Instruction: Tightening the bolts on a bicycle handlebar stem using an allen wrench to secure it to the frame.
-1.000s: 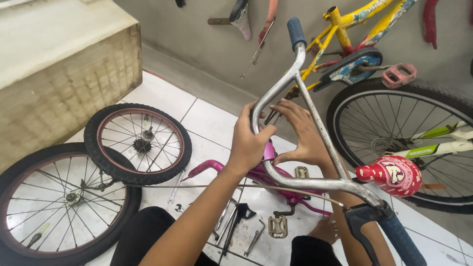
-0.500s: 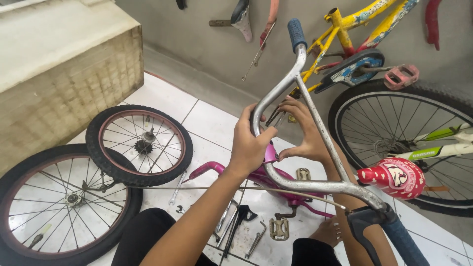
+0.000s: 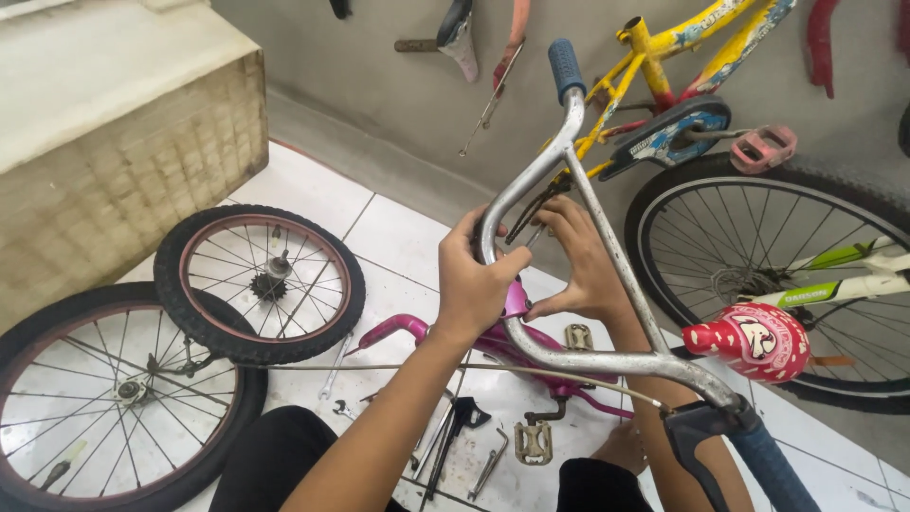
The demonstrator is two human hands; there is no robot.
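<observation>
At frame centre, the left hand (image 3: 472,284) is clenched around the bend of the silver handlebar (image 3: 569,356) while the right hand (image 3: 578,265) pinches its fingertips at the stem above the pink frame (image 3: 493,339). A steady left grip looks wise, so the bar doesn't twist while the right fingers work.

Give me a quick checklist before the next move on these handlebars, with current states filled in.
1. Left hand grips the silver handlebar at its lower bend: ok.
2. Right hand rests against the bar beside the pink frame: ok.
3. Stem bolt tightness: cannot tell, hidden behind the hands.
4. Tools within reach: ok, wrenches lie on the tiled floor below.
5. Floor around the knees free of obstacles: not ok, two loose wheels lie at the left and a pedal by the tools.
6. Blue grip seated on the far bar end: ok.
</observation>
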